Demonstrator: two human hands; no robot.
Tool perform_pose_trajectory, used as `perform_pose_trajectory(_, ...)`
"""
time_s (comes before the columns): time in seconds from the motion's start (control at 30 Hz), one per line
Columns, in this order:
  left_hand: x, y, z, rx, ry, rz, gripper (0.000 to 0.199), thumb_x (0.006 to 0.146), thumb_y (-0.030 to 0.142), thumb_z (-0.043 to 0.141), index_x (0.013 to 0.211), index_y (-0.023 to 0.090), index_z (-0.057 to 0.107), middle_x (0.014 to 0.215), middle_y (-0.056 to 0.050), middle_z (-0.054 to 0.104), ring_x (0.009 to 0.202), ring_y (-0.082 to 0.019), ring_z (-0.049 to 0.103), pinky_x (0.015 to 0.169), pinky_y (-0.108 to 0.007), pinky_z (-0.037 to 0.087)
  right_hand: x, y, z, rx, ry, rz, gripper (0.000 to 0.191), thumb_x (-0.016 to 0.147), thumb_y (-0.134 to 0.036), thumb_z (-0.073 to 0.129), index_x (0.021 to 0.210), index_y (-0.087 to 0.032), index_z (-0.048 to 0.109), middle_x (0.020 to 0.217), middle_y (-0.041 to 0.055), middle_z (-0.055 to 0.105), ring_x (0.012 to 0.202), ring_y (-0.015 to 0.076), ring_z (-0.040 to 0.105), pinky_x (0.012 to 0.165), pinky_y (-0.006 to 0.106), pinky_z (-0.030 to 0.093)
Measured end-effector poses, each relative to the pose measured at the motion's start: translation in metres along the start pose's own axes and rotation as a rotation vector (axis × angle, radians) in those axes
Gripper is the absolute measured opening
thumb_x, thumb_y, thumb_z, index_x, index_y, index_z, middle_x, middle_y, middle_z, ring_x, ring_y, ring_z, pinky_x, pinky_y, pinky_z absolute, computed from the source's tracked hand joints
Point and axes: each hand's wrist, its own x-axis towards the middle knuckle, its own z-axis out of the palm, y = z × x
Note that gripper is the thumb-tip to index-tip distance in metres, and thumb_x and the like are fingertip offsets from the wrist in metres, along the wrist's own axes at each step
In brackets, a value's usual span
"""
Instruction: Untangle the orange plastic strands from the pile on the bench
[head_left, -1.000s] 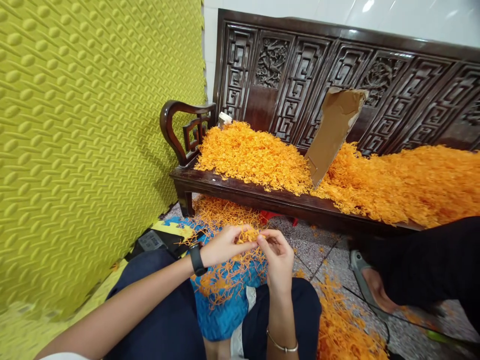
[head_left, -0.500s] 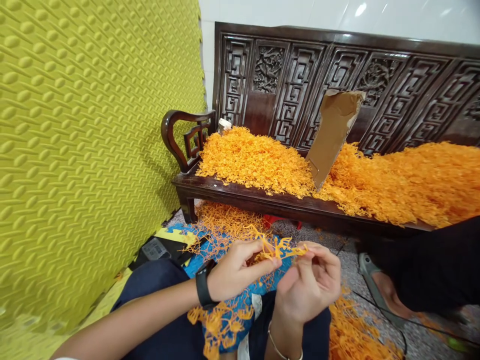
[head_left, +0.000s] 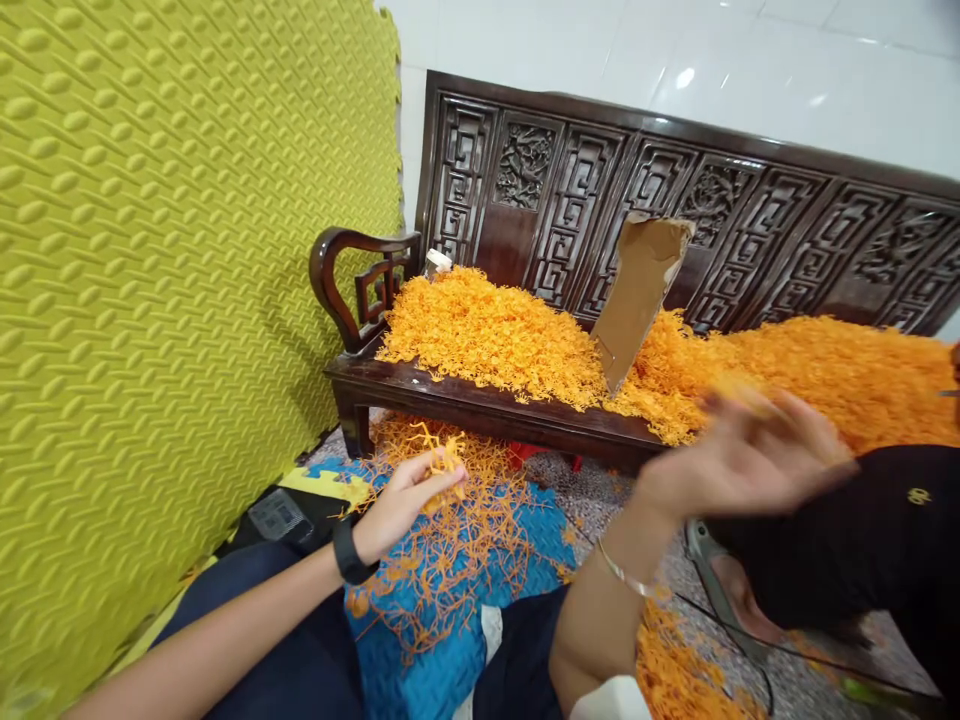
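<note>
Head view: the left hand [head_left: 409, 490], at 7 o'clock from the middle, is partly closed, thumb and fingers pinching a small clump of orange pieces [head_left: 448, 455] whose thin ends stick out above the fingertips. The right hand [head_left: 750, 460], between 3 and 4 o'clock, is blurred; its fingers look loosely curled. A yellow-orange smear shows at them, but whether they grip something or are released cannot be told.

The pieces in the clump are too tangled to count. One dark carved bench [head_left: 487, 400] bears two orange heaps, the left heap [head_left: 495, 335] at the centre and the right heap [head_left: 862, 375] at 3 o'clock, parted by one cardboard piece [head_left: 641, 300] leaning between 2 and 3 o'clock. One white-lidded container [head_left: 438, 262] stands at 11 o'clock. Orange strands [head_left: 465, 540] lie over blue matting [head_left: 427, 680] at 6 o'clock.

The left forearm, with one black wristband [head_left: 351, 555], enters from 8 o'clock, its hand over the strands. The right forearm, with one bangle [head_left: 622, 572], rises from 5 o'clock; its hand bends toward 3 o'clock, in front of the right heap and another person's dark-clothed leg [head_left: 810, 560].
</note>
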Motion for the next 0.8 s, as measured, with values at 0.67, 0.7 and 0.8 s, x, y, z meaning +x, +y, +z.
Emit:
perform_pose_trajectory(0.67, 0.01, -0.007, 0.008, 0.07, -0.219, 0.0, 0.021, 0.078, 0.032, 0.058, 0.089, 0.014, 0.054, 0.059, 0.005, 0.053, 0.058, -0.01, 0.049, 0.061, -0.023, 0.038, -0.117, -0.045, 0.012, 0.388, -0.881, 0.537, 0.006, 0.076, -0.022, 0.06, 0.078, -0.017, 0.063, 0.085, 0.0041, 0.06, 0.085, 0.0151, 0.055, 0.077, 0.029, 0.044)
perform_pose_trajectory(0.7, 0.008, -0.007, 0.009, 0.071, -0.216, -0.014, 0.024, 0.079, 0.033, 0.057, 0.094, 0.015, 0.052, 0.057, 0.006, 0.052, 0.056, -0.01, 0.049, 0.059, -0.022, 0.038, -0.117, -0.044, 0.011, 0.389, -0.854, 0.532, 0.005, 0.077, -0.021, 0.059, 0.077, -0.017, 0.063, 0.084, 0.0037, 0.06, 0.084, 0.0146, 0.055, 0.075, 0.028, 0.043)
perform_pose_trajectory(0.8, 0.004, -0.006, 0.012, 0.093, -0.241, -0.062, 0.025, 0.081, 0.037, 0.054, 0.094, 0.015, 0.051, 0.051, 0.008, 0.047, 0.048, -0.008, 0.045, 0.052, -0.021, 0.035, -0.12, -0.042, 0.006, 0.375, -0.833, 0.48, 0.006, 0.078, -0.02, 0.058, 0.075, -0.016, 0.063, 0.081, 0.0036, 0.06, 0.081, 0.0142, 0.055, 0.073, 0.027, 0.042)
